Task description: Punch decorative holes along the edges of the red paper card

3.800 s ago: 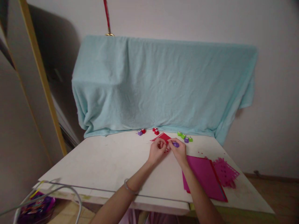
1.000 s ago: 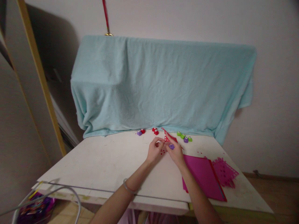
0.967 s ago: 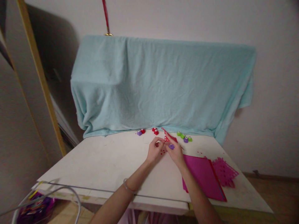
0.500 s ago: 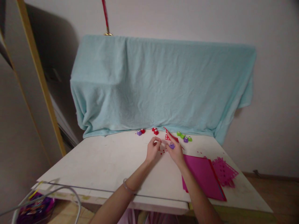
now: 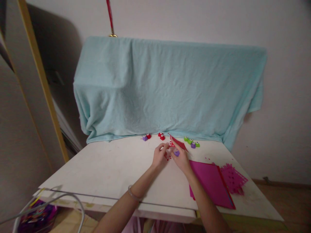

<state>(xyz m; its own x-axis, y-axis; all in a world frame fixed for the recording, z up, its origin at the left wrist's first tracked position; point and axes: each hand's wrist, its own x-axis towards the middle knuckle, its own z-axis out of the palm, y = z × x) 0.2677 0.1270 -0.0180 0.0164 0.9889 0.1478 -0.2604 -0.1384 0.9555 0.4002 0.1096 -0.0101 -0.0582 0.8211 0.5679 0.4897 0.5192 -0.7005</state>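
Left hand (image 5: 159, 156): fingers curled, thumb and forefinger brought near each other beside the edge of a red perforated sheet (image 5: 180, 144); whether they pinch anything, cannot tell. Right hand (image 5: 181, 159): closed around a purple paper punch (image 5: 177, 153), forefinger extended along the red sheet, which stands tilted just beyond it. Red paper bits (image 5: 167, 158) lie beneath, between the hands.

Surface: white tabletop (image 5: 104, 171). Along its far edge, left to right: one purple-and-red punch pair (image 5: 146, 137); two red punches (image 5: 161, 136); one group of three green punches and one purple (image 5: 191, 142). Right side: stack of magenta sheets (image 5: 211, 183), red edge showing; beside it, magenta punched scraps (image 5: 232, 179).

Room, left to right: yellow-edged panel (image 5: 41, 77); purple glossy package (image 5: 37, 216), low, behind a grey cable (image 5: 69, 195); red cord (image 5: 109, 16) on the wall; pale blue cloth (image 5: 175, 84), draped behind the tabletop; brown floor (image 5: 284, 194).
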